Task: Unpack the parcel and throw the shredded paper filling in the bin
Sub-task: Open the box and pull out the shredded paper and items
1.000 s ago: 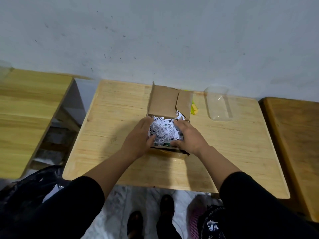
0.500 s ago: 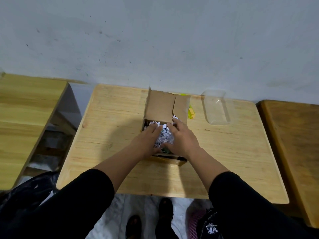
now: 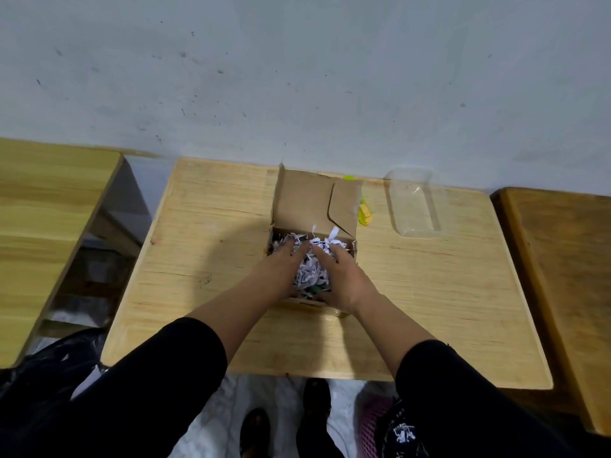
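Note:
A brown cardboard box (image 3: 310,203) stands open in the middle of a light wooden table (image 3: 205,226), its flaps raised at the back. White shredded paper (image 3: 310,274) fills it. My left hand (image 3: 281,271) and my right hand (image 3: 342,276) are both pushed into the paper, cupping a clump of it between them. Something dark green (image 3: 315,290) shows under the paper near the front. The rest of the box's contents is hidden.
A clear plastic tray (image 3: 415,201) lies at the table's back right. A yellow object (image 3: 365,214) sits just behind the box. A black bin bag (image 3: 49,361) is on the floor at lower left. Wooden tables flank both sides (image 3: 49,209) (image 3: 568,259).
My hands have moved from the box's sides inward and deeper into the shredded paper, closing together around a clump. The box has stayed in place.

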A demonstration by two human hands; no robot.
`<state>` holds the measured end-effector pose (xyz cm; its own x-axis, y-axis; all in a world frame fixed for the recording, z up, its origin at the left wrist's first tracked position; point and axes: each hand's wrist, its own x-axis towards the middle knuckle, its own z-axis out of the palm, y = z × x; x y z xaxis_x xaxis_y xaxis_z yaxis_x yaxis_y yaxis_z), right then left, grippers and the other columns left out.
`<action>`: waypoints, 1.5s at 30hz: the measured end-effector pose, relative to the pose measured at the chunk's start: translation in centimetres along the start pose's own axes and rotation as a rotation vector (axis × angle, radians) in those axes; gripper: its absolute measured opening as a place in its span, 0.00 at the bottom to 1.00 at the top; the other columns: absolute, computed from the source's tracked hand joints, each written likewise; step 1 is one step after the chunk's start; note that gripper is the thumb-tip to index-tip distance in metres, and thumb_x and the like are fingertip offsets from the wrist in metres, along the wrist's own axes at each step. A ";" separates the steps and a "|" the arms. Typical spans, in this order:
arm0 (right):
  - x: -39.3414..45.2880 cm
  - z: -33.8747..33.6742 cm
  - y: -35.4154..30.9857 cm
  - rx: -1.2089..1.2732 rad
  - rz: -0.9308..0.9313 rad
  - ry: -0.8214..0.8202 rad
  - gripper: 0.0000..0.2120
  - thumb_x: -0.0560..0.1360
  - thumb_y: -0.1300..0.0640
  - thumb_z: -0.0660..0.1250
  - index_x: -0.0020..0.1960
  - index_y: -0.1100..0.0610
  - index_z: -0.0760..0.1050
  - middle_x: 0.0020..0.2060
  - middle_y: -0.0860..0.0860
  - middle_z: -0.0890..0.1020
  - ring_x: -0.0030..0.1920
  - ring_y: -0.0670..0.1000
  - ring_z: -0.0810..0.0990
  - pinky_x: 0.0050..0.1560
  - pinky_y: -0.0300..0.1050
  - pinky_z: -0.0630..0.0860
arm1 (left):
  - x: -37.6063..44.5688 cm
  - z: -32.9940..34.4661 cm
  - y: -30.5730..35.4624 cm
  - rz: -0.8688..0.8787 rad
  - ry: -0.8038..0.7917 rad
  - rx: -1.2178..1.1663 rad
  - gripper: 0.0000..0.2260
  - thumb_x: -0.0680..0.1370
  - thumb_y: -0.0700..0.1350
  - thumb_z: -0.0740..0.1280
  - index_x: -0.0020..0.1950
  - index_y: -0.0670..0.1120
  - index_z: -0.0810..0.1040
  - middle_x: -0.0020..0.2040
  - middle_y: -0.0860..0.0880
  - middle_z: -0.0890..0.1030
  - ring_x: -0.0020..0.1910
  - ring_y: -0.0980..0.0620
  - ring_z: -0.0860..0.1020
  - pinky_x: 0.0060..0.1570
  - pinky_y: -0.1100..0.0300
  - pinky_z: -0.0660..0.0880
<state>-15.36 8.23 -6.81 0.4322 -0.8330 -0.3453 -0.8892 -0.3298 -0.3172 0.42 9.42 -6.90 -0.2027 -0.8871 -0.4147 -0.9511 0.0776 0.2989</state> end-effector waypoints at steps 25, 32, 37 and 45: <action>2.1 0.8 -0.5 0.100 0.013 -0.029 0.44 0.70 0.56 0.72 0.76 0.51 0.46 0.72 0.57 0.60 0.71 0.60 0.58 0.72 0.52 0.59 | 2.0 2.1 0.2 -0.078 0.191 -0.051 0.39 0.72 0.34 0.68 0.76 0.45 0.48 0.73 0.41 0.60 0.68 0.41 0.66 0.63 0.52 0.69; 1.8 0.1 -0.3 0.188 -0.026 -0.010 0.37 0.72 0.55 0.70 0.74 0.56 0.54 0.68 0.59 0.67 0.67 0.59 0.66 0.69 0.50 0.61 | 2.5 2.2 -0.2 -0.043 0.192 -0.096 0.34 0.71 0.35 0.68 0.73 0.45 0.57 0.69 0.42 0.67 0.64 0.41 0.70 0.63 0.51 0.69; 1.7 0.0 -0.4 0.263 0.002 -0.010 0.38 0.68 0.52 0.73 0.72 0.56 0.59 0.64 0.59 0.73 0.65 0.59 0.71 0.66 0.50 0.68 | 2.3 1.5 0.1 -0.042 0.171 -0.135 0.34 0.71 0.38 0.70 0.73 0.45 0.58 0.71 0.43 0.66 0.66 0.42 0.69 0.66 0.53 0.65; 1.3 -1.8 -0.8 0.275 -0.036 0.013 0.37 0.67 0.54 0.74 0.71 0.57 0.61 0.64 0.58 0.74 0.65 0.59 0.71 0.66 0.52 0.69 | 1.5 -0.2 0.7 -0.035 0.213 -0.154 0.30 0.73 0.38 0.67 0.73 0.43 0.58 0.71 0.41 0.66 0.68 0.41 0.68 0.68 0.50 0.65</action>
<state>-14.32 6.59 -5.37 0.4595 -0.8290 -0.3189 -0.7982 -0.2279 -0.5576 -0.47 8.02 -7.16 -0.1012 -0.9650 -0.2420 -0.9066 -0.0107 0.4218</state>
